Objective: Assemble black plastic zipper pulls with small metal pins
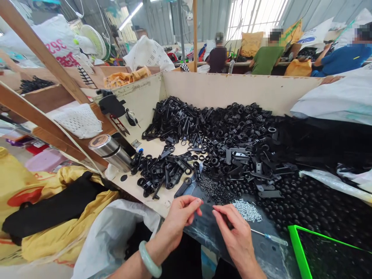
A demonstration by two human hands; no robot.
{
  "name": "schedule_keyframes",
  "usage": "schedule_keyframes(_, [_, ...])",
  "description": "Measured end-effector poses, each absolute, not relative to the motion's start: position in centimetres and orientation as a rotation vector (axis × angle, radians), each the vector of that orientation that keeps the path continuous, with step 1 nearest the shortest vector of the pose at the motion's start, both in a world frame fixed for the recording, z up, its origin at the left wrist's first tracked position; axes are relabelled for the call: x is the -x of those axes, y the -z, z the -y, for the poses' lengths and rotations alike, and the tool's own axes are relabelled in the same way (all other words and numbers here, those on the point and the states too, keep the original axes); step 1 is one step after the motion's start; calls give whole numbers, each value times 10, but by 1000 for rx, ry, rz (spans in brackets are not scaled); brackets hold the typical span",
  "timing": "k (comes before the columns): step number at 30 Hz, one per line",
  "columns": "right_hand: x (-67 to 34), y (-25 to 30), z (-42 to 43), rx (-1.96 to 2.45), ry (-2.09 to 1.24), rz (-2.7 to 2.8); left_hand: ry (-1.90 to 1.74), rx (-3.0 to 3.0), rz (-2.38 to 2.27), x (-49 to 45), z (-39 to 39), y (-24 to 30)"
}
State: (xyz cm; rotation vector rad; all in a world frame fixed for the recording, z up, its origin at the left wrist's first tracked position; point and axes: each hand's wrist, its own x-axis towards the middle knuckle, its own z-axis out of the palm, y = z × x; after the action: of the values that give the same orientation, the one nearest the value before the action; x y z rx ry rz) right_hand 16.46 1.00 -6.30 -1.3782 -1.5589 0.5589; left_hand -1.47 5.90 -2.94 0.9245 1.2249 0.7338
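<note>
My left hand [181, 217], with a pale green bangle on its wrist, is pinched shut near the front edge of the work table [162, 201]; what its fingertips hold is too small to name. My right hand [234, 232] is also curled in a pinch just to the right, fingertips almost meeting the left ones. Right behind them lie a small heap of silver pins [247, 211] and a patch of tiny black screws [213, 190]. Beyond spreads a big pile of black plastic parts [226, 143]. A thin screwdriver [269, 236] lies beside my right hand.
A steel flask [112, 152] lies at the table's left edge. A green-rimmed tray [328, 254] sits at the front right, white sacks [340, 99] at the back right, yellow bags [52, 217] on the left. Three people sit with their backs turned at a far bench.
</note>
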Motion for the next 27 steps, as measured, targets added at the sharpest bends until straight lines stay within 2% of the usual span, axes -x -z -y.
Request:
schedule_keyframes(4, [-158,48,-7,1315,-648,1407,-749,-450,-1072,3,-41,23])
schedule_keyframes(10, [-149,38,-5,1283,-663,1423,-764,-315,-1012,-7,-30,16])
schedule_keyframes(16, [-149,39,-3,1287,-634,1444,-849,-408,-1015,-2,-22,14])
schedule_keyframes(27, [-149,33,-4,1235,-793,1442,-886,-613,-1033,6,-21,12])
